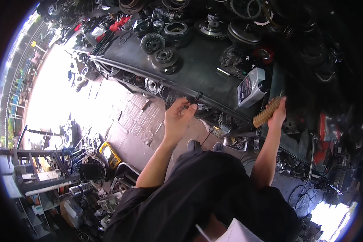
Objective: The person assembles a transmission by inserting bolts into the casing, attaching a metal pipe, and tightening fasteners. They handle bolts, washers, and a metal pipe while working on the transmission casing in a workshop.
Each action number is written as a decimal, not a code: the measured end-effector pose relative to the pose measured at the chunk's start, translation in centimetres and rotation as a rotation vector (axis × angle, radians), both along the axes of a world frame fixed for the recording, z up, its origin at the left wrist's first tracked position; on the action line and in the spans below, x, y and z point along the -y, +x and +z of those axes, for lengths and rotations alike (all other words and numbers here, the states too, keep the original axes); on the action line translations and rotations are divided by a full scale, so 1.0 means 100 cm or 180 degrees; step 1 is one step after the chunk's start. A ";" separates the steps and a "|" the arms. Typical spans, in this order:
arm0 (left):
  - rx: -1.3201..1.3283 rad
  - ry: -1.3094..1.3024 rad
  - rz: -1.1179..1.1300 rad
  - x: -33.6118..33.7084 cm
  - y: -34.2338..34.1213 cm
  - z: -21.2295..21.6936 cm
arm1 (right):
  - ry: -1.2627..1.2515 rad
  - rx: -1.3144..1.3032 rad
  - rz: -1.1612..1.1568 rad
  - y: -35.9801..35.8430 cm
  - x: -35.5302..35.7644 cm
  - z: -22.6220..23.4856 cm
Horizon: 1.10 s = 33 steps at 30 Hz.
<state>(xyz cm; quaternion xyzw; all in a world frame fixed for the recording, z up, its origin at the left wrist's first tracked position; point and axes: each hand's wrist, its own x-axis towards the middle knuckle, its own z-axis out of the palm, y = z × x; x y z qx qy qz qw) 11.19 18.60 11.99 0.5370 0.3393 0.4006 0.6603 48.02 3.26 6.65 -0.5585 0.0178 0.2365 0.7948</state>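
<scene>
1. Currently, the right hand (278, 116) grasps a spiral-ribbed tan cylinder (266, 114), just to the near right of the white plastic jug (252, 88).
2. Left of the jug, the left hand (178, 120) has its fingers curled toward the thumb; whether it pinches anything, I cannot tell.
3. Beneath the jug spreads a dark workbench (201, 64).
4. Just left of the jug lies a shiny metal tube (223, 71); farther left, a round stepped metal drum (164, 59).
</scene>
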 end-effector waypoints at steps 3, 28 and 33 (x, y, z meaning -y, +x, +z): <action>0.0055 0.0441 -0.0045 -0.002 0.016 0.007 | -0.0002 0.0958 0.1013 -0.042 0.010 0.057; -0.0714 0.2253 0.0162 0.011 0.052 0.030 | -0.0971 0.2815 0.2996 -0.160 -0.043 0.113; -0.0701 0.2342 0.0146 0.009 0.053 0.029 | -0.1008 0.2867 0.2978 -0.160 -0.043 0.113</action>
